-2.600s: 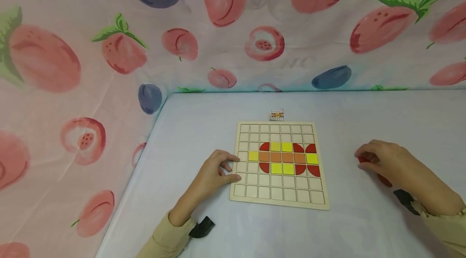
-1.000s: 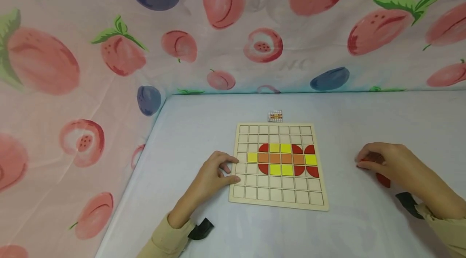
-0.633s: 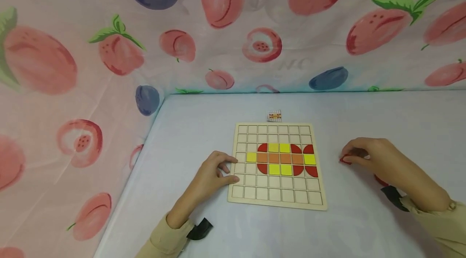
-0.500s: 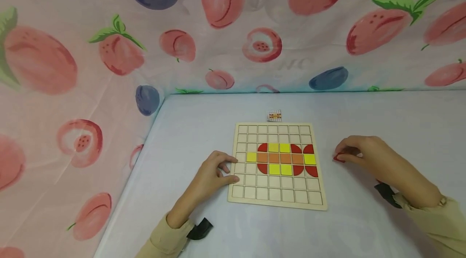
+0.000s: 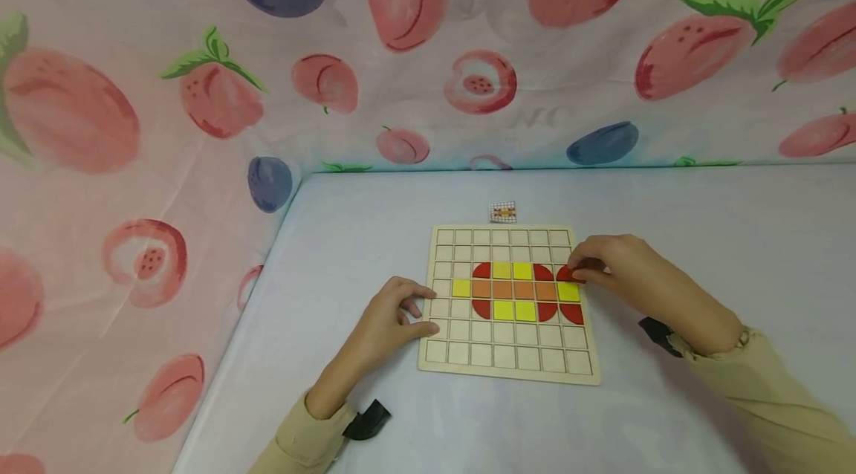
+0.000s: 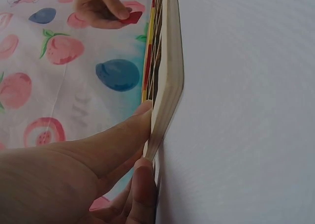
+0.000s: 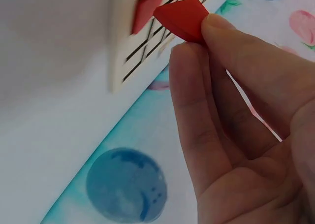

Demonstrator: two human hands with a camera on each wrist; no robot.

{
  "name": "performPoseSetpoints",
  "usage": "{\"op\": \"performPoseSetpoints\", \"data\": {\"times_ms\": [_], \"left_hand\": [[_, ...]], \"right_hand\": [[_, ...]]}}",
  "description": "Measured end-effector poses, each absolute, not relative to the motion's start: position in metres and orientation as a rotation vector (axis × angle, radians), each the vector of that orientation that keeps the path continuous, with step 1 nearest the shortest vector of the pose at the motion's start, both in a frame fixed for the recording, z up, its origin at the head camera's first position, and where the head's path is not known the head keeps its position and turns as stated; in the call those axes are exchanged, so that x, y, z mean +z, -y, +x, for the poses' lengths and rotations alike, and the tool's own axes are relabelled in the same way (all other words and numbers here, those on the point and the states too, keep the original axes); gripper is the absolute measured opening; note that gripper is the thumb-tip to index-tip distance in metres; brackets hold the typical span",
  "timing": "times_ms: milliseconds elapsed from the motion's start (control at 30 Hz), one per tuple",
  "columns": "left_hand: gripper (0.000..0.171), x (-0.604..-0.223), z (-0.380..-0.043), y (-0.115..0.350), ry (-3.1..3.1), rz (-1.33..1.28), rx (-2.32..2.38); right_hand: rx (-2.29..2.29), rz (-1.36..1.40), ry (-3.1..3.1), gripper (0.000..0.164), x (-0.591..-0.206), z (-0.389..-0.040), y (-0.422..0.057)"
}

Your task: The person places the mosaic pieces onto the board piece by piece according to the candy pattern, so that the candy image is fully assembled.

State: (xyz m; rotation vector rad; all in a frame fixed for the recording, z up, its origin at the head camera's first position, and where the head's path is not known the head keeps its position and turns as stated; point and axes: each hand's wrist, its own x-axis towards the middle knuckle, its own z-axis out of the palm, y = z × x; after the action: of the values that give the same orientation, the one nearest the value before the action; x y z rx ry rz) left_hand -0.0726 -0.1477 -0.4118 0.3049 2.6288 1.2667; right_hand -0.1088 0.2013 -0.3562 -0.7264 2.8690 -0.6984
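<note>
My right hand pinches a red quarter-circle tile between thumb and fingertips. It hangs over the right edge of the wooden grid board, around the upper red tile there. Both hand and tile also show in the left wrist view. Across the board's middle rows lie yellow square tiles, a row of orange squares and red quarter-circle tiles. On the board's left edge rest the thumb and fingertips of my left hand, spread apart along the rim.
A small printed card with a coloured grid pattern lies just behind the board. The pale tabletop meets a fruit-printed cloth at the back and left. Black bands stick out at the sleeve cuffs.
My right hand has picked up a red tile at the right and carried it leftward to the board's right edge. My left hand has stayed on the board.
</note>
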Motion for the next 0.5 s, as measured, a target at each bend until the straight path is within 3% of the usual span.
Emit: {"op": "performPoseSetpoints", "data": {"times_ms": [500], "left_hand": [[0.038, -0.410, -0.071, 0.147, -2.625, 0.274, 1.252]], "right_hand": [[-0.708, -0.829, -2.810, 0.006, -0.351, -0.124, -0.154]]}}
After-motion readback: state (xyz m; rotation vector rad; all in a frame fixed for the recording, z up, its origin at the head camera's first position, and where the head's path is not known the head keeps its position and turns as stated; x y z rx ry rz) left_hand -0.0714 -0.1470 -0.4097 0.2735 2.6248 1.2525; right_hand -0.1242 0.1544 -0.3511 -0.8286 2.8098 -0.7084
